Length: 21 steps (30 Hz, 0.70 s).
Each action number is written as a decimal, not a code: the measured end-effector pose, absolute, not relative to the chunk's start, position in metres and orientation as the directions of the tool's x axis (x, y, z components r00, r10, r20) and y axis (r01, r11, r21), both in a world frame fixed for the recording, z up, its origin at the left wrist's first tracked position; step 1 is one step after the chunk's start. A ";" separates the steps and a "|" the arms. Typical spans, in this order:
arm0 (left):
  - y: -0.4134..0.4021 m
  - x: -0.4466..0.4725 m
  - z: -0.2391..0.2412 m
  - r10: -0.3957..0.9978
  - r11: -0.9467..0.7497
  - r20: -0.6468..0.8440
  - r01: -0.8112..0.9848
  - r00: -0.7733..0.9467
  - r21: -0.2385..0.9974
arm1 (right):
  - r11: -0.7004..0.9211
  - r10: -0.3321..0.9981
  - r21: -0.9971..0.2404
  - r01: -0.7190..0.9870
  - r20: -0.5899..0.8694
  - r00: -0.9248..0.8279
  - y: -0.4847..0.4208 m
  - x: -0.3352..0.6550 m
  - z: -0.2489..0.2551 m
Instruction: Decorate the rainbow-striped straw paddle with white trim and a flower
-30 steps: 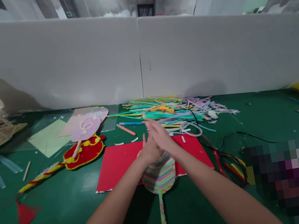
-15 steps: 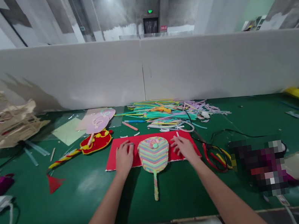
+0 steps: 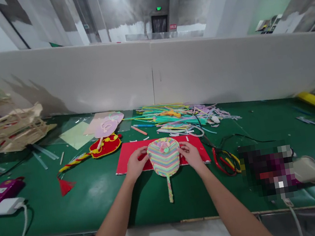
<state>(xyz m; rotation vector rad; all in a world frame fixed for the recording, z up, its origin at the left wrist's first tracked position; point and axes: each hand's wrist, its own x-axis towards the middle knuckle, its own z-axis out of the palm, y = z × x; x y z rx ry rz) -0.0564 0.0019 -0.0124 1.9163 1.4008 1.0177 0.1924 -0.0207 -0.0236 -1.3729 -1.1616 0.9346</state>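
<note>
A pastel striped hand fan (image 3: pixel 166 163) with small flowers near its top lies over a red board (image 3: pixel 127 163), its wrapped handle pointing toward me. My left hand (image 3: pixel 137 163) is at the fan's left edge, thumb and fingers pinching the rim. On the opposite edge, my right hand (image 3: pixel 191 154) holds the rim the same way, fingertips partly hidden. To the left rest a red fan (image 3: pixel 106 146) with yellow trim, a twisted handle and a red tassel, and a lilac fan (image 3: pixel 107 125) overlapping it.
Behind the board lies a heap of coloured pipe cleaners (image 3: pixel 175 117). Red-handled scissors (image 3: pixel 224 163) and cables sit to the right. A stick model (image 3: pixel 23 130) and a purple power strip (image 3: pixel 0 196) are at the left. A white partition (image 3: pixel 93 80) bounds the green table.
Both my hands have moved inward from beside the fan to its left and right edges, and their fingers have closed there. The view has shifted slightly.
</note>
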 end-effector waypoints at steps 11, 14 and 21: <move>0.006 -0.058 -0.016 0.975 -0.220 0.170 0.530 0.143 0.819 | -0.080 0.964 -0.986 0.147 -0.039 0.263 -0.028 0.191 -0.022; 0.008 -0.053 -0.007 0.973 -0.226 0.207 0.557 0.098 0.799 | -0.123 0.942 -0.983 0.138 -0.071 0.329 -0.028 0.191 -0.020; 0.050 0.001 0.034 0.920 -0.385 0.321 0.671 0.224 0.634 | -0.181 0.925 -0.975 0.126 -0.125 0.359 -0.022 0.193 -0.017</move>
